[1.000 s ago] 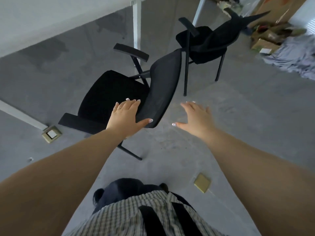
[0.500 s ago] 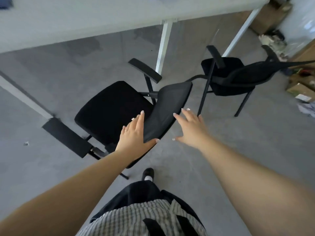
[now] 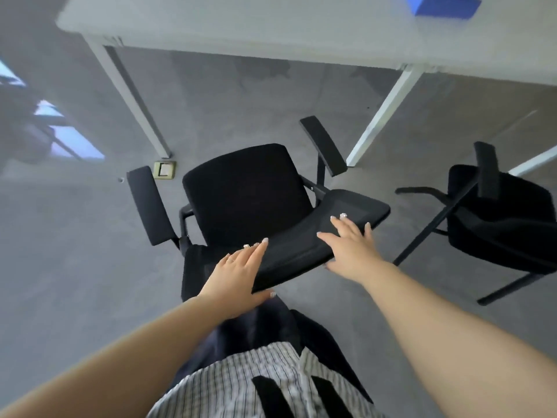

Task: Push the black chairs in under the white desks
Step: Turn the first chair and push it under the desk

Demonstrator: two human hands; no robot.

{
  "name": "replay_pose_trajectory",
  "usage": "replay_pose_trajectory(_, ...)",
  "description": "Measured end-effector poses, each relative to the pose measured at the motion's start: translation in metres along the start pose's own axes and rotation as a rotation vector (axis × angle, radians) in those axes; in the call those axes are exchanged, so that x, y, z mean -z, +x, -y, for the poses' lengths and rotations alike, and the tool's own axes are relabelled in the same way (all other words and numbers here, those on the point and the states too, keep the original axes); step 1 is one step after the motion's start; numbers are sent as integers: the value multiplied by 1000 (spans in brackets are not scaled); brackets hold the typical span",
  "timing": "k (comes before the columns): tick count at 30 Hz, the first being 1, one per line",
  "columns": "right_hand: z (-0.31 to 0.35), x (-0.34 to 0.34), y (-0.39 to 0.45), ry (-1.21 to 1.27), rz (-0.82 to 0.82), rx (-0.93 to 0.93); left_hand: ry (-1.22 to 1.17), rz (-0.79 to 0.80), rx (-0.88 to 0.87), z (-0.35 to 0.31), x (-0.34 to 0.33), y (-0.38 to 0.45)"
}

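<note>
Head cam, both hands flat on black chair (image 3: 244,191) backrest top, left fingers (image 3: 254,251) and right fingers (image 3: 346,227) spread open, gripping nothing, seat just past fingertips, white counter (image 3: 241,25) beyond

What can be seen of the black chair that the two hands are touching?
The black chair has a padded seat, a backrest that looks like mesh, two flat armrests and a thin dark metal frame. It stands upright on the grey floor, facing the white desk, not yet under it. The left hand and the right hand lie flat on the backrest top.
</note>
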State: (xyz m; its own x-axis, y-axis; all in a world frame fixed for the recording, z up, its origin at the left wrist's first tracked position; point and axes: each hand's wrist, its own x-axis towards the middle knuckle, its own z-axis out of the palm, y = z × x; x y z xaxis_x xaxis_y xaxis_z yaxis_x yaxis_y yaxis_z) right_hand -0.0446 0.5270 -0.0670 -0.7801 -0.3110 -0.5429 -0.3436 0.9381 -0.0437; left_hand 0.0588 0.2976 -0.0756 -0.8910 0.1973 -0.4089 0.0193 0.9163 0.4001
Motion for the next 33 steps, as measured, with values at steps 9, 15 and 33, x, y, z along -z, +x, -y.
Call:
replay_pose_trajectory(9, -47, 6, 26, -177, 45, 152, 43, -167, 302, -29, -44, -10)
replay_pose_trajectory(15, -61, 14, 43, -222, 48, 242, 22, -140, 494, -32, -38, 6)
replay_pose_trajectory(33, -34, 24, 87, -214, -84, 312, 134, -87, 547, 26, 13, 43)
